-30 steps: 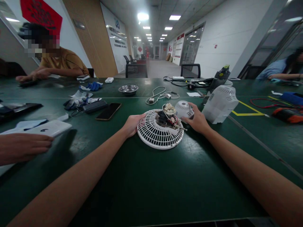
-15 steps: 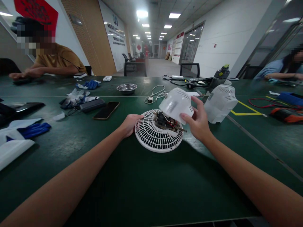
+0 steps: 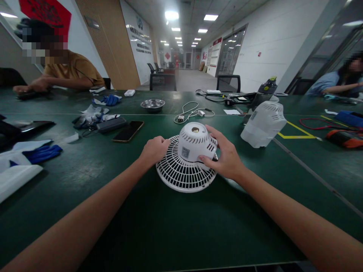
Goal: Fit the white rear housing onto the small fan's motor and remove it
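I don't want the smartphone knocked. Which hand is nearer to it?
Left. The left hand, at the left rim of the white fan grille, is right of the smartphone; the right hand, gripping the vented motor cover, is farther right.

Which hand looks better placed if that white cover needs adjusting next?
Probably the right hand: its grip is on the cover's right side. The left hand is at the grille's left rim, apart from the cover.
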A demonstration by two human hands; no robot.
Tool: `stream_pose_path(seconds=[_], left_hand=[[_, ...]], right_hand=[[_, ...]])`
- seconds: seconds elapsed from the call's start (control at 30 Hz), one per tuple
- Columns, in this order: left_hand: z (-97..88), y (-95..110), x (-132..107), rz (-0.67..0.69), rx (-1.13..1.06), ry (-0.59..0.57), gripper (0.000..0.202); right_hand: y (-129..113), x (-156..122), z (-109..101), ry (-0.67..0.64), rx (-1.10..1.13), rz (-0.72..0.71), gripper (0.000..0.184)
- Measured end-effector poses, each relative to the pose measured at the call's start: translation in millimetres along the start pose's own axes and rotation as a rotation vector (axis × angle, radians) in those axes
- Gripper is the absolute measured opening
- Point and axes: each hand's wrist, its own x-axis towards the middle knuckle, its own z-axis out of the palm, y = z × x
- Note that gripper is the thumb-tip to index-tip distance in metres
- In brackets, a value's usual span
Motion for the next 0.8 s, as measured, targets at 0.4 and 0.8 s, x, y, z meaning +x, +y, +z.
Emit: stream_pose_path(seconds=[0.4, 0.8], left_hand=[[-17.0, 18.8, -15.1, 0.696, -0.146, -0.177, 0.063], [-19.2, 25.0, -14.6, 0.594, -0.315, -0.229, 0.05]], right_hand=[[1.3, 1.1, -9.2, -0.1, -0.017, -0.048, 0.094], [-0.5, 3.0, -9.4, -0.17, 0.014, -0.014, 0.096]])
